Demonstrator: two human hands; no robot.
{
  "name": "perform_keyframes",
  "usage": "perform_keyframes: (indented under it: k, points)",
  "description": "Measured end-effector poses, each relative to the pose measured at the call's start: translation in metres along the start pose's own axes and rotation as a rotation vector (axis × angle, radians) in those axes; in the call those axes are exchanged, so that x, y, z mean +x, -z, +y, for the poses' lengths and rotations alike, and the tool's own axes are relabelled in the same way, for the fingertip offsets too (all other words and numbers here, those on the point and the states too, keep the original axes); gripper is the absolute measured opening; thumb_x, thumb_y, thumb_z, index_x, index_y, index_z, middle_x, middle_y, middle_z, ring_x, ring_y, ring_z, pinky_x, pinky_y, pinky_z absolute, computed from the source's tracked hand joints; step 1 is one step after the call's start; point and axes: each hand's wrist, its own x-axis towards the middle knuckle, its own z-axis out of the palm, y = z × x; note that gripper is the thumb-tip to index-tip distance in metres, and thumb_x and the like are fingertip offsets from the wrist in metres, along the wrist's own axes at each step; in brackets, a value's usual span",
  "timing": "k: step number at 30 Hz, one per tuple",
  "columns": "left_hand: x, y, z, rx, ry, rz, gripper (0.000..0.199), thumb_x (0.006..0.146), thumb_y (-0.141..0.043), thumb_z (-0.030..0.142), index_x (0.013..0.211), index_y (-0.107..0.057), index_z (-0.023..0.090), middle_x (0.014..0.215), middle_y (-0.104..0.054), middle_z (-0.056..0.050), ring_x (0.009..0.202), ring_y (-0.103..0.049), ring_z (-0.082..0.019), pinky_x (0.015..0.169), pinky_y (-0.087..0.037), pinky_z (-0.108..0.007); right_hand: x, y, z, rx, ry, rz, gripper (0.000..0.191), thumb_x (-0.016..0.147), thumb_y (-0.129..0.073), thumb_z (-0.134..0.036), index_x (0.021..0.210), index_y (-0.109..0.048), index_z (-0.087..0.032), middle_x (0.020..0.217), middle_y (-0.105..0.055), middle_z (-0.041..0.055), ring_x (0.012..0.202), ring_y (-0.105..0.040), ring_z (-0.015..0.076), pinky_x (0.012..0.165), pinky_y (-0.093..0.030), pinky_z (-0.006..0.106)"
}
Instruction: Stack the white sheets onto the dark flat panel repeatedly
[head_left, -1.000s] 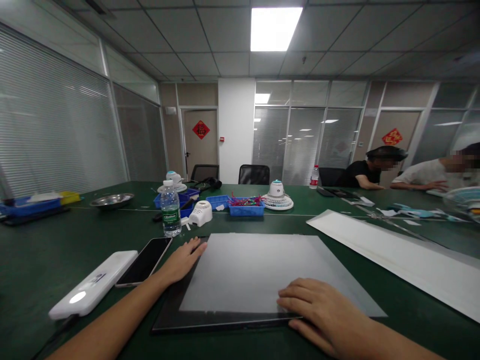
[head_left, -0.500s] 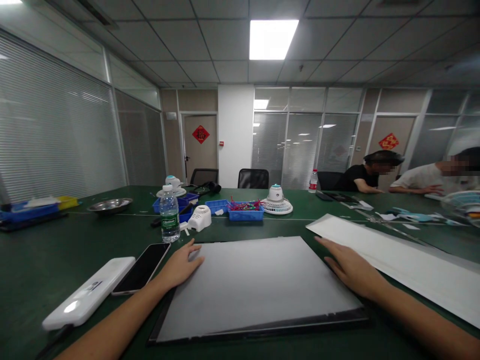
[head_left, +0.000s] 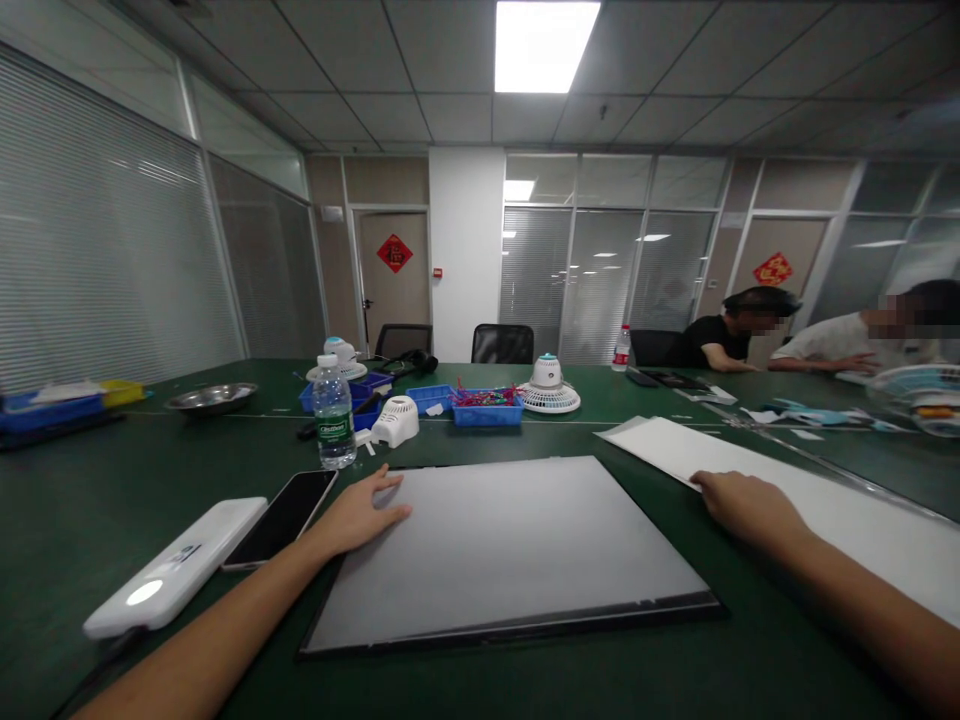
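**Rested left hand on grey sheet, set right hand at white board**

Had the fingers and thumb of the left hand (head_left: 365, 515) spread apart on the far-left corner of the grey sheet (head_left: 502, 550). Had this sheet lying flat over a black panel (head_left: 675, 605) on the near part of the green tabletop (head_left: 247, 455). Bent the fingers of the right hand (head_left: 750, 505) close together at the near long edge of the white board (head_left: 840, 505), toward the tabletop's right; could not tell grip from touch.

Saw, toward the far edge, a blue tray (head_left: 487, 415) heaped with pink and red strands (head_left: 484, 397), just beside a white fan-shaped piece (head_left: 550, 392). Saw dark-blue bins (head_left: 367, 387) farther left, contents unclear, partly behind a water bottle (head_left: 333, 422) with clear liquid inside. Noted, toward the left edge, a low blue container (head_left: 45, 415) with something white on top, a yellow tray (head_left: 124, 392) beside, and a metal bowl (head_left: 212, 400) nearby.

Found the bottle standing just beyond the left hand, and a phone (head_left: 281, 520) and a lit white device (head_left: 176, 570) left of the forearm.
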Motion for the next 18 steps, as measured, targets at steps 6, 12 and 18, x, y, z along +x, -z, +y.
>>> perform_keyframes:
  k: [6,12,18]
  points:
    - [0.0,-0.002,0.0,0.024,-0.039,-0.003,0.072,0.077,-0.058,0.061,0.136,-0.06,0.02,0.156,-0.04,-0.011,0.141,-0.041,-0.029,0.118,-0.03,-0.039,-0.013,0.025,-0.028,-0.054,0.032,0.081,0.04,0.092,-0.041,-0.037,0.117,-0.069,-0.021,0.107,-0.073,0.0138,0.088,-0.07,0.0325,0.066,-0.049,0.039]
    - [0.004,-0.007,-0.005,0.014,-0.068,0.047,0.073,0.082,-0.053,0.06,0.14,-0.055,0.016,0.155,-0.042,-0.011,0.141,-0.043,-0.028,0.119,-0.029,-0.039,-0.056,0.057,-0.109,0.17,0.504,0.383,0.032,0.096,-0.044,-0.029,0.112,-0.07,-0.023,0.109,-0.074,0.0075,0.09,-0.071,0.0235,0.077,-0.053,0.034]
    - [0.003,-0.005,0.001,-0.112,-0.043,0.067,0.079,0.092,-0.024,0.068,0.141,-0.053,0.012,0.15,-0.05,-0.01,0.141,-0.042,-0.026,0.12,-0.026,-0.036,-0.108,0.075,-0.188,0.38,0.946,0.15,0.031,0.098,-0.044,-0.022,0.12,-0.066,-0.023,0.106,-0.075,0.0057,0.096,-0.07,0.018,0.086,-0.054,0.032]
